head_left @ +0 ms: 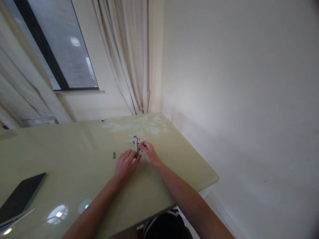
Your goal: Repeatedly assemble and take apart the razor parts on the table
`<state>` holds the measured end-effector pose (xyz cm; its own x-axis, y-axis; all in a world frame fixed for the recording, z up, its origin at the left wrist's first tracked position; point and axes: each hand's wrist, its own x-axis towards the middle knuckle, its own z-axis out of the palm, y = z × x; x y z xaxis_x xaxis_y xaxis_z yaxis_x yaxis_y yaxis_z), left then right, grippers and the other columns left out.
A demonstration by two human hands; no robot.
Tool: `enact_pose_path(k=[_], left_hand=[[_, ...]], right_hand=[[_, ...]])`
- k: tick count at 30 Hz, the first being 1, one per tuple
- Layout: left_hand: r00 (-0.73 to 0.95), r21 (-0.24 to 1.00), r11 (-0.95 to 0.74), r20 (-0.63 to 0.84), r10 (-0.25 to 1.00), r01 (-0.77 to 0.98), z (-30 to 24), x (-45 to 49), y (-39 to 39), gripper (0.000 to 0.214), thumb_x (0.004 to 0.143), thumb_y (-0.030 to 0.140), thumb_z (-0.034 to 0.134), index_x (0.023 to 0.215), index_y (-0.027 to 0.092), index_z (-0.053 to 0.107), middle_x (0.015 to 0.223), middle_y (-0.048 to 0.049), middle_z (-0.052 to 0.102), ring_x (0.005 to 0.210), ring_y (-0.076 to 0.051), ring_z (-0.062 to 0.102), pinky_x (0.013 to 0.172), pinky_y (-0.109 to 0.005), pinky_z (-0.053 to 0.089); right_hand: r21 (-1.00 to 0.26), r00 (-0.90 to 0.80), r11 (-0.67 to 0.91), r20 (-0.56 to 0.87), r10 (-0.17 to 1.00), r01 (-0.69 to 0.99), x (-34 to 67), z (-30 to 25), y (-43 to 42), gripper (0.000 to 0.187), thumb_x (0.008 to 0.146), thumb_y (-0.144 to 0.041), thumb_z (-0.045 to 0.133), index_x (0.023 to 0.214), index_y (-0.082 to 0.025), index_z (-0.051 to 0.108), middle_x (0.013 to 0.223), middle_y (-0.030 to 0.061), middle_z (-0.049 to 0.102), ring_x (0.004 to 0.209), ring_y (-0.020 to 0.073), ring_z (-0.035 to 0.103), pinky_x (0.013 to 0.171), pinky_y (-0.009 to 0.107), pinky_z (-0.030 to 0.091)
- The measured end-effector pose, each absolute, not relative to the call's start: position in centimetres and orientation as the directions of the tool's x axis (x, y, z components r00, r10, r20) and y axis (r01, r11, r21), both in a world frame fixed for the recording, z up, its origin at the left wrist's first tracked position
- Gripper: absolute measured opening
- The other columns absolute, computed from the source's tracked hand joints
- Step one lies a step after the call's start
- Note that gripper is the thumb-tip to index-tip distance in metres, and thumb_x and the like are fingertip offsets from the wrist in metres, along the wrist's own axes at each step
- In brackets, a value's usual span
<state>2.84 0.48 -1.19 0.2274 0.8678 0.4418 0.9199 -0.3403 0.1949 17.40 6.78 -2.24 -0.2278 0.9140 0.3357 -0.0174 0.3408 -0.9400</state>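
Both of my hands meet near the middle of a glossy pale green table (pixel 62 152). My left hand (pixel 126 166) and my right hand (pixel 148 152) are closed in pinches on a small thin grey metal tool (pixel 136 144) that stands up between their fingertips; its top end is hooked. What the tool is stays too small to tell. A small dark green piece (pixel 114 155) lies on the table just left of my left hand, apart from it.
A dark tablet or laptop (pixel 21 196) lies at the table's near left. A white wall runs along the right, past the table's rounded corner (pixel 214 177). Cream curtains (pixel 129 56) and a window (pixel 62 43) are behind the table.
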Motion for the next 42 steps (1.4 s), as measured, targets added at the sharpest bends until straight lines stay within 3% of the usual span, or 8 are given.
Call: enact_pose_path(k=[5,10,20,24,28,32,38,42], left_hand=[[0.252,0.249,-0.389,0.447,0.859,0.887,-1.8,3.3,0.8,0.031,0.104,0.041,0.044,0.089,0.021,0.063,0.089,-0.0085,0.067,0.087,-0.025,0.061,0.082,-0.038,0.047],[0.338,0.325,-0.458,0.363,0.868,0.827,-2.9,2.3,1.1,0.030,0.099,0.044,0.054,0.115,0.024,0.069,0.121,-0.0103,0.068,0.112,-0.029,0.058,0.101,-0.046,0.045],[0.393,0.453,-0.480,0.277,0.877,0.751,-2.6,-1.5,1.8,0.026,0.097,0.038,0.054,0.109,0.023,0.073,0.110,-0.0104,0.069,0.109,-0.027,0.063,0.099,-0.040,0.049],[0.385,0.491,-0.462,0.255,0.887,0.739,-2.4,-2.2,2.0,0.028,0.094,0.041,0.060,0.110,0.023,0.074,0.113,-0.0099,0.069,0.109,-0.027,0.064,0.100,-0.040,0.048],[0.216,0.661,-0.360,0.292,0.932,0.659,-1.4,-2.1,2.1,0.045,0.087,0.051,0.066,0.122,0.022,0.070,0.114,-0.0092,0.069,0.091,-0.023,0.063,0.086,-0.037,0.053],[0.074,0.881,-0.255,0.246,0.966,0.398,0.6,-1.6,1.5,0.068,0.085,0.056,0.067,0.144,0.024,0.055,0.125,-0.0081,0.067,0.081,-0.017,0.057,0.076,-0.032,0.053],[0.159,0.949,-0.232,0.201,0.967,0.213,1.7,-1.5,0.6,0.055,0.084,0.052,0.074,0.129,0.021,0.069,0.087,-0.0022,0.066,0.081,-0.017,0.058,0.077,-0.030,0.046],[0.187,0.961,-0.225,0.194,0.963,0.159,1.5,-1.4,0.7,0.051,0.080,0.046,0.080,0.124,0.021,0.071,0.082,-0.0001,0.064,0.078,-0.016,0.057,0.073,-0.028,0.043]], right_hand=[[-0.968,-0.288,0.221,0.246,0.926,-0.117,17.5,-1.9,6.4,0.041,0.090,-0.060,0.061,0.082,-0.020,0.059,0.072,-0.0004,0.060,0.067,0.0158,0.057,0.065,0.027,0.047],[-0.939,-0.124,0.258,0.291,0.949,-0.228,17.9,-0.9,6.5,0.042,0.089,-0.063,0.061,0.088,-0.020,0.059,0.075,0.0014,0.063,0.071,0.0160,0.059,0.066,0.027,0.048],[-0.940,-0.187,0.083,0.152,0.971,-0.331,18.9,-1.6,7.2,0.041,0.079,-0.055,0.071,0.100,-0.019,0.067,0.080,-0.0012,0.057,0.061,0.0103,0.052,0.054,0.023,0.043],[-0.937,-0.261,0.041,0.138,0.955,-0.347,18.8,-1.1,6.6,0.032,0.078,-0.047,0.068,0.095,-0.021,0.060,0.082,-0.0008,0.063,0.055,0.0089,0.047,0.045,0.020,0.030],[-0.959,-0.380,0.037,0.147,0.913,-0.283,19.0,-0.5,5.8,0.038,0.087,-0.056,0.056,0.088,-0.019,0.063,0.060,-0.0046,0.052,0.047,0.0088,0.034,0.044,0.022,0.020],[-0.977,-0.521,0.056,0.157,0.839,-0.204,19.1,-0.5,5.3,0.049,0.091,-0.060,0.052,0.073,-0.016,0.065,0.049,-0.0070,0.039,0.043,0.0080,0.028,0.045,0.024,0.018],[-0.984,-0.659,0.062,0.159,0.736,-0.168,19.1,-0.6,5.0,0.046,0.091,-0.056,0.054,0.070,-0.016,0.064,0.044,-0.0081,0.036,0.042,0.0083,0.026,0.046,0.026,0.018],[-0.988,-0.654,0.055,0.136,0.744,-0.144,19.3,-0.4,4.8,0.046,0.088,-0.056,0.057,0.062,-0.018,0.056,0.045,-0.0075,0.035,0.043,0.0082,0.026,0.047,0.026,0.016]])
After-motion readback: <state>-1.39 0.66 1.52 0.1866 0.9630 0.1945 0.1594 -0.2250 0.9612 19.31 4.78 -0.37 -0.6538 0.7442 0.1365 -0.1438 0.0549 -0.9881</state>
